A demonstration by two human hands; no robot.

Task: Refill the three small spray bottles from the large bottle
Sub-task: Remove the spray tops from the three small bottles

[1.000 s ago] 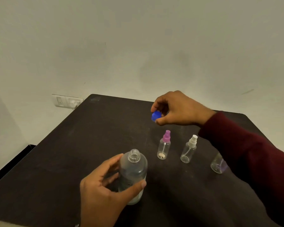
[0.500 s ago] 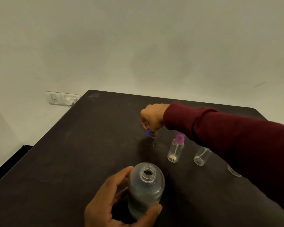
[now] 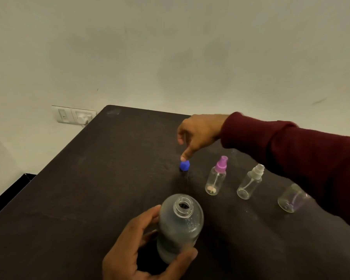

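My left hand (image 3: pixel 137 249) is wrapped around the large clear bottle (image 3: pixel 179 227), which stands uncapped on the dark table (image 3: pixel 89 199) near me. Its blue cap (image 3: pixel 184 165) sits on the table farther back. My right hand (image 3: pixel 198 134) hovers just above the cap with fingers loosened, one fingertip almost touching it. Three small clear spray bottles stand in a row to the right: one with a pink sprayer (image 3: pixel 216 176), one with a white sprayer (image 3: pixel 250 181), and a third (image 3: pixel 291 201) whose top is hidden behind my maroon sleeve.
A white wall runs behind the table, with a switch and socket plate (image 3: pixel 74 116) at the left near the table's far corner. The table's left edge drops to a dark floor strip.
My right hand carried the blue cap down to the table and let go of it; the fingers now lift off. My left hand kept hold of the large bottle.
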